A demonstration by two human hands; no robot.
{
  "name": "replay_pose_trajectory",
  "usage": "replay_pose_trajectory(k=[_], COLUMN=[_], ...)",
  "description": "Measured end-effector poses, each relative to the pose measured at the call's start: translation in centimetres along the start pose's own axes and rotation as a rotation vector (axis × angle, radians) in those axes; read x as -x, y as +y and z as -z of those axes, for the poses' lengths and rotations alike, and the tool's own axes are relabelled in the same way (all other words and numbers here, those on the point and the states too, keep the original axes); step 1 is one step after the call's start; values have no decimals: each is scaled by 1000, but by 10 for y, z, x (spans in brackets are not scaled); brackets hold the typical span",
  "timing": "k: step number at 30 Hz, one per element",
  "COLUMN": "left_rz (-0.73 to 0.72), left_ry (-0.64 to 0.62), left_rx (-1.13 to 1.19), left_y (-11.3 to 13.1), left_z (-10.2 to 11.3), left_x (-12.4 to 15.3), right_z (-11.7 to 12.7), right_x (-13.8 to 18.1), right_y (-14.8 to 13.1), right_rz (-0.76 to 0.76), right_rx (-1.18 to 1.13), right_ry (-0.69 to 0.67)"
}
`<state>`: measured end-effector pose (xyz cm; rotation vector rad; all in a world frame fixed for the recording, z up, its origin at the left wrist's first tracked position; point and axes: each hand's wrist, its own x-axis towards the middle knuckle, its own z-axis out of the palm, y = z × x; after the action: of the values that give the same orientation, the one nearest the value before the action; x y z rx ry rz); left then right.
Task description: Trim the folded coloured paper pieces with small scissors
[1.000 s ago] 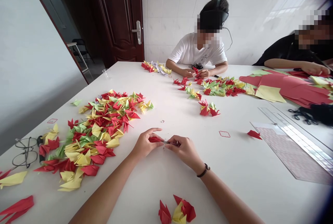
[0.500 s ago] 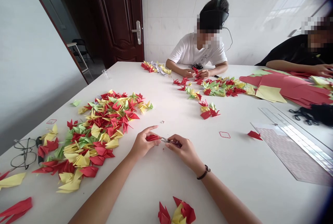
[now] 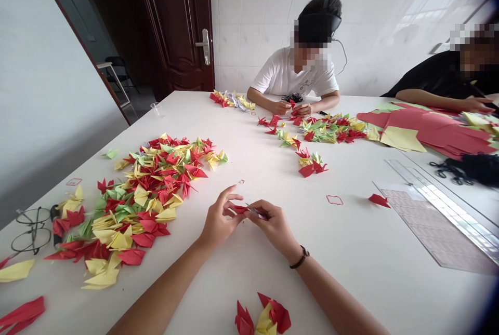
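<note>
1. White counter (image 3: 241, 267) in a tiled room, with a dark wooden door (image 3: 179, 23) at far left. Head view only.
2. Left hand (image 3: 219, 222) pinches a red folded paper (image 3: 238, 209) between thumb and fingers, forefinger lifted. The paper sits just above the counter at mid-front, between both hands.
3. Right hand (image 3: 273, 225) is closed on a thin metal tool (image 3: 254, 212) whose tip meets the red folded paper. Kind of tool unclear.
4. Left of the hands lies a loose pile of folded pieces (image 3: 148, 189) in red, yellow and green. Eyeglasses (image 3: 29, 228) lie at its near-left edge.
5. Container: a small clear cup (image 3: 157, 109) at the far left counter edge, well apart from the hands. Contents cannot be told.
6. To the right, a clear ruler (image 3: 448, 210) lies beside a gridded mat (image 3: 424, 226).
7. On the far side, a person in a white shirt (image 3: 296, 72) works at more folded pieces. Red paper sheets (image 3: 429, 130) lie spread at far right.
</note>
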<state>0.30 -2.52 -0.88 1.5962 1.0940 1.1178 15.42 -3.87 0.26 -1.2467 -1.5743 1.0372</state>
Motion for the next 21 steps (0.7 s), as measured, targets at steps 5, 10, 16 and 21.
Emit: replay_pose_trajectory(k=[5,10,16,21], left_rz=[129,92,-64,-291], left_ry=[-101,-3,62,-38], left_rx=[98,-11,-191,-383], left_y=[6,9,1,-5], left_z=[4,7,6,3], left_x=[-3,-2,2,8], right_z=[2,5,9,5], right_x=[-1,0,1,4], right_y=[6,7,6,5], right_rz=[-2,-10,-4,26], right_rx=[-137,-30,-45,-68], right_ry=[-35,-13,69,79])
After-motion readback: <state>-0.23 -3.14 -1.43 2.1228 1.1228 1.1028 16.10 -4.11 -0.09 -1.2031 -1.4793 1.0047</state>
